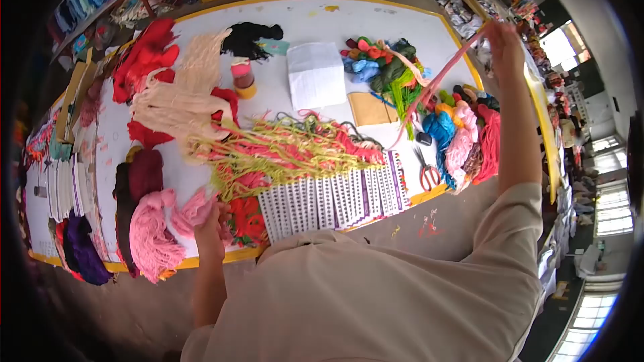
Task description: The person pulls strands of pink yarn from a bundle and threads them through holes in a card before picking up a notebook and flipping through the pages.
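Observation:
My right hand (503, 43) is raised at the far right, closed on a strand of pink yarn (446, 77) that runs slanting down toward the table. Under that strand lie a bright green skein (402, 97) and a bundle of mixed colours. My left hand (210, 226) is low at the table's near edge, its fingers closed around part of a light pink skein (159, 234). Beside it are red yarn (248, 221) and a row of white cards with dark dots (329, 198). Loose yellow-green and pink strands (288, 151) spread above the cards.
Scissors (428, 173) and a small black object (423, 139) lie near several coloured skeins (459, 134). A white folded cloth or paper (315, 75), a brown envelope-like piece (371, 108), a thread cone (243, 79), cream yarn (178, 107) and red yarn (144, 60) lie on the yellow-edged table (376, 20).

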`<control>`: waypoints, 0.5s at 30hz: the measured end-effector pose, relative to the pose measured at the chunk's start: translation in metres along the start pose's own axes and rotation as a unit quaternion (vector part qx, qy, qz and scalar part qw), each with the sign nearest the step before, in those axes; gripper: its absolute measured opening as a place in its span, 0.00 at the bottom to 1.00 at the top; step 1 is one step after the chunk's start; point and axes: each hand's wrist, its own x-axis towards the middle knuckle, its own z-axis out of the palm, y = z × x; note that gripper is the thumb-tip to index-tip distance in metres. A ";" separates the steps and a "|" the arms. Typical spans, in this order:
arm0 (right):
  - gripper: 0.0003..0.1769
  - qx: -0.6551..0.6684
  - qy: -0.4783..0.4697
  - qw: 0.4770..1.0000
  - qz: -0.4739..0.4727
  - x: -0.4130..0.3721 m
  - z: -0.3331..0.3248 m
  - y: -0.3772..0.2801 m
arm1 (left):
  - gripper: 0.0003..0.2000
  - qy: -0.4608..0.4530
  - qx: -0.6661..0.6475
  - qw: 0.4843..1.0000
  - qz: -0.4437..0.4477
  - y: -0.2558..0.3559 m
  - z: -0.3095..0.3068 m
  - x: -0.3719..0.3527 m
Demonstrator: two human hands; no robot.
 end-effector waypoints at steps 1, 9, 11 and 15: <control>0.06 -0.042 0.065 0.996 -0.054 0.020 0.010 -0.011 | 0.13 0.002 -0.004 1.000 0.012 -0.005 0.011 0.003; 0.12 -0.267 0.042 0.954 -0.134 0.093 -0.017 0.119 | 0.13 0.095 -0.046 0.994 0.038 -0.024 0.076 -0.031; 0.17 -0.306 -0.058 0.947 -0.078 0.086 -0.056 0.227 | 0.14 0.104 -0.060 0.992 0.028 -0.018 0.084 -0.040; 0.34 -0.604 -0.320 0.729 -0.023 -0.024 -0.057 0.372 | 0.11 0.140 -0.080 0.986 0.046 0.000 0.077 -0.059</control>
